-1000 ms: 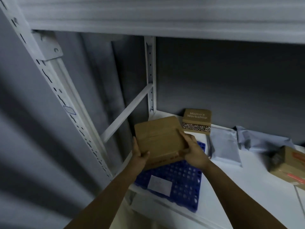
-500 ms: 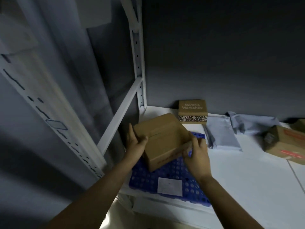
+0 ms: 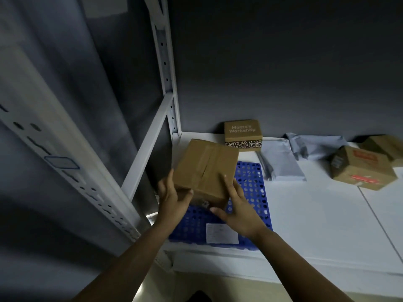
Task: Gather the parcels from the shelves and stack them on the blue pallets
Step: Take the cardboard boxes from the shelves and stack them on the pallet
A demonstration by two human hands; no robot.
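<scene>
Hands first: our left hand (image 3: 173,198) cups the near-left corner of the taped brown parcel (image 3: 205,171), fingers curled on it; our right hand (image 3: 236,209) lies spread against its near-right side. We see the parcel resting tilted on the blue pallet (image 3: 253,188), on the white shelf (image 3: 316,214).

I am viewing a dim scene: dark wall (image 3: 283,62) filling upper right, white shelving upright (image 3: 165,68) standing centre-left.
</scene>
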